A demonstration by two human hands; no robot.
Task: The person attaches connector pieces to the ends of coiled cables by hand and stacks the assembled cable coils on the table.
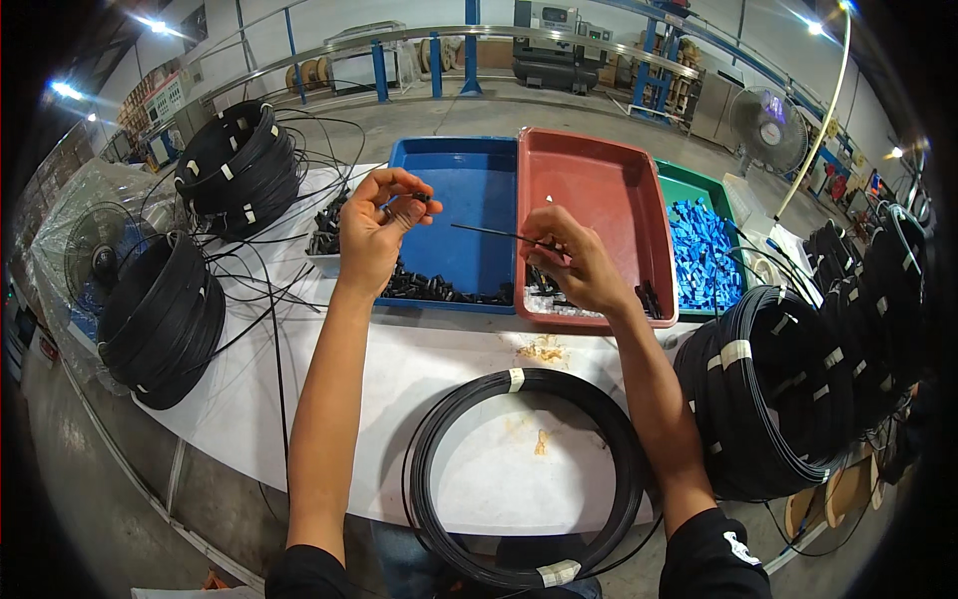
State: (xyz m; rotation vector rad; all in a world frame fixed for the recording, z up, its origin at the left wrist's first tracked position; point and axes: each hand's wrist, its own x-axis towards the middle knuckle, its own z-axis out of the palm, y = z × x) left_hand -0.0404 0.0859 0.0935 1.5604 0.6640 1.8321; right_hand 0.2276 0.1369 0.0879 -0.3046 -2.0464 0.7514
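My left hand [381,228] pinches a small black plastic piece [421,197] above the left side of a blue tray [454,215]. Over the red tray [599,165], my right hand [579,262] grips a thin black cable [484,232], whose end points left toward the left hand. The piece and the cable end are apart. Below my hands lies a coil of black cable [427,469], bound with pale tape, on the white tabletop. Small black pieces [439,288] are heaped along the near edge of the blue tray.
A green tray [699,182] of blue connectors [705,255] stands at the right. Taped cable coils [768,389] are stacked on the right, others [165,319] on the left, with loose strands [269,275] between. White and black bits lie in the red tray. A fan [768,125] stands behind.
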